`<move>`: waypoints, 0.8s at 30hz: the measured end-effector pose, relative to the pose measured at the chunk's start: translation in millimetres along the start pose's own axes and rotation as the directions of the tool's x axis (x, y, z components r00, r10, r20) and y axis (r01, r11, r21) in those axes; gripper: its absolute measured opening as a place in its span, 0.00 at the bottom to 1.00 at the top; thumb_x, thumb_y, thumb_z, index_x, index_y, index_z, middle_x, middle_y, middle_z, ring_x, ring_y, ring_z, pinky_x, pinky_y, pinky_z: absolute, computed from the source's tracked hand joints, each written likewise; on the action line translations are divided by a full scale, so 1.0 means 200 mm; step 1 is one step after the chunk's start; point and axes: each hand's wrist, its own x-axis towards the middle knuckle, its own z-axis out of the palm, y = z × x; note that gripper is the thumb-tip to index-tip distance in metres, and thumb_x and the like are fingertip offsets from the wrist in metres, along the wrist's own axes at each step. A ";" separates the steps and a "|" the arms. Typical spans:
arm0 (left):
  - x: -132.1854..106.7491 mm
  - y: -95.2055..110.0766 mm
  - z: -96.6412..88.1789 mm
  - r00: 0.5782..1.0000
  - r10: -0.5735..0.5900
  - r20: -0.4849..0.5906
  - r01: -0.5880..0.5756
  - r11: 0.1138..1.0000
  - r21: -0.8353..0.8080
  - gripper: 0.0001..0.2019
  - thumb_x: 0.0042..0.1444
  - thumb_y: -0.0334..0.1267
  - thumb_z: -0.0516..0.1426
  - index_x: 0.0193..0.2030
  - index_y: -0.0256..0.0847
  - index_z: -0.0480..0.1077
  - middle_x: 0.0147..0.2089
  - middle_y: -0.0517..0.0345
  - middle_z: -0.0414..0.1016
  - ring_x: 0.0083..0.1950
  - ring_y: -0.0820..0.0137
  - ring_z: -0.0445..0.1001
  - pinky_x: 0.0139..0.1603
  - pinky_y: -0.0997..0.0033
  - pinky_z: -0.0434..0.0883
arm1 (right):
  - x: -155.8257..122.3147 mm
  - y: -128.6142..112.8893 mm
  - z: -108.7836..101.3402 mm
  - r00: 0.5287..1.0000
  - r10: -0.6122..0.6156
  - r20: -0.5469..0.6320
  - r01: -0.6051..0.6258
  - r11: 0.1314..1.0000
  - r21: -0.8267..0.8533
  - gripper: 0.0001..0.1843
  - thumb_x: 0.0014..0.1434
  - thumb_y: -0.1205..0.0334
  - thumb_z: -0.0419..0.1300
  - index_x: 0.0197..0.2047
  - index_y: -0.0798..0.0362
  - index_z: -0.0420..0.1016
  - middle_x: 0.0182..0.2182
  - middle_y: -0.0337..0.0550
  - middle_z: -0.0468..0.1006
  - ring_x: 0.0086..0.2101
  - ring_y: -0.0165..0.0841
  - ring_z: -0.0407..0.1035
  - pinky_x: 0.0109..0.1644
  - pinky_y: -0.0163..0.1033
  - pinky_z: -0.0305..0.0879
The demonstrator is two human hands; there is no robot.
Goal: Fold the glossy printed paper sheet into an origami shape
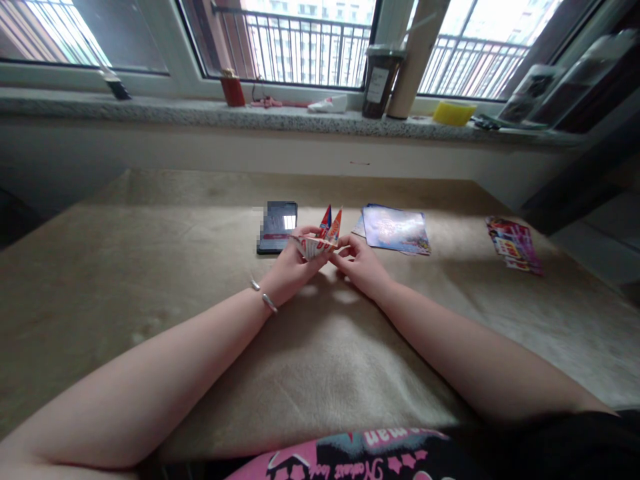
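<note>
Between my hands is a piece of folded paper (316, 247), printed in red, orange, blue and white, with two pointed tips standing up. My left hand (295, 264) is closed around its left and lower side, thumb in front and fingers behind. At its right corner, the curled fingers and thumb of my right hand (361, 263) grip the edge; the exact contact is small and partly hidden. A dark phone (278, 227) lies flat just behind my left hand. To the right, beyond my right hand, is a small stack of glossy printed sheets (397, 229).
Fanned colourful cards (514, 245) lie on the right of the cloth-covered table (310, 373). Along the granite windowsill (280, 117) stand a red container (233, 88), a dark lidded jar (380, 81), a cardboard tube (413, 60) and a yellow tape roll (454, 113).
</note>
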 end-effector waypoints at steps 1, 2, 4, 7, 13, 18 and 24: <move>0.00 0.00 0.00 0.999 0.024 0.039 -0.023 1.000 -0.014 0.25 0.48 0.43 0.65 0.49 0.39 0.61 0.44 0.54 0.71 0.42 0.69 0.72 0.43 0.70 0.71 | 0.00 0.01 0.00 1.000 -0.003 -0.014 0.003 1.000 0.006 0.19 0.47 0.46 0.63 0.34 0.51 0.65 0.24 0.34 0.68 0.22 0.26 0.62 0.24 0.34 0.59; -0.01 0.00 -0.01 0.997 0.032 0.075 -0.029 0.999 -0.046 0.24 0.48 0.45 0.64 0.49 0.39 0.62 0.46 0.53 0.70 0.45 0.68 0.72 0.45 0.69 0.70 | 0.01 0.01 0.00 0.999 -0.012 -0.031 0.012 1.000 0.013 0.18 0.48 0.47 0.63 0.34 0.51 0.66 0.24 0.34 0.69 0.22 0.27 0.62 0.25 0.34 0.60; -0.01 -0.01 -0.02 0.992 0.009 0.128 0.006 0.993 -0.117 0.22 0.52 0.48 0.60 0.49 0.39 0.64 0.49 0.51 0.70 0.49 0.65 0.71 0.48 0.67 0.70 | 0.01 0.03 -0.01 0.997 -0.032 -0.067 0.034 0.999 0.026 0.17 0.49 0.48 0.62 0.33 0.51 0.67 0.25 0.35 0.70 0.24 0.27 0.62 0.28 0.35 0.61; 0.00 -0.01 -0.03 0.993 -0.028 0.118 0.046 0.986 -0.157 0.19 0.54 0.47 0.56 0.49 0.38 0.66 0.48 0.50 0.72 0.49 0.65 0.71 0.50 0.66 0.69 | 0.02 0.04 -0.02 0.997 -0.036 -0.067 0.038 0.999 0.039 0.15 0.49 0.49 0.62 0.31 0.51 0.68 0.25 0.36 0.71 0.25 0.28 0.62 0.29 0.36 0.61; 0.03 -0.03 -0.02 0.999 0.033 -0.007 -0.034 0.993 -0.110 0.23 0.50 0.43 0.62 0.49 0.40 0.61 0.40 0.56 0.74 0.38 0.71 0.75 0.43 0.69 0.71 | 0.02 0.02 -0.02 0.994 -0.039 0.103 0.025 0.990 0.139 0.14 0.48 0.50 0.64 0.32 0.52 0.71 0.28 0.39 0.76 0.30 0.31 0.69 0.37 0.38 0.65; 0.03 -0.04 -0.02 0.996 -0.082 -0.032 0.077 0.987 -0.142 0.30 0.47 0.41 0.65 0.53 0.39 0.56 0.37 0.57 0.75 0.33 0.72 0.75 0.36 0.72 0.70 | 0.02 0.02 -0.02 0.988 -0.046 0.147 0.023 0.988 0.155 0.16 0.50 0.48 0.63 0.35 0.52 0.72 0.26 0.38 0.75 0.30 0.30 0.69 0.37 0.38 0.66; 0.03 -0.05 -0.02 0.994 -0.105 0.008 0.106 0.989 -0.106 0.20 0.46 0.40 0.65 0.41 0.37 0.62 0.32 0.59 0.74 0.32 0.75 0.73 0.35 0.74 0.68 | 0.03 0.04 -0.02 0.981 -0.036 0.190 -0.007 0.975 0.223 0.16 0.47 0.51 0.66 0.35 0.52 0.73 0.28 0.38 0.76 0.30 0.30 0.69 0.39 0.38 0.65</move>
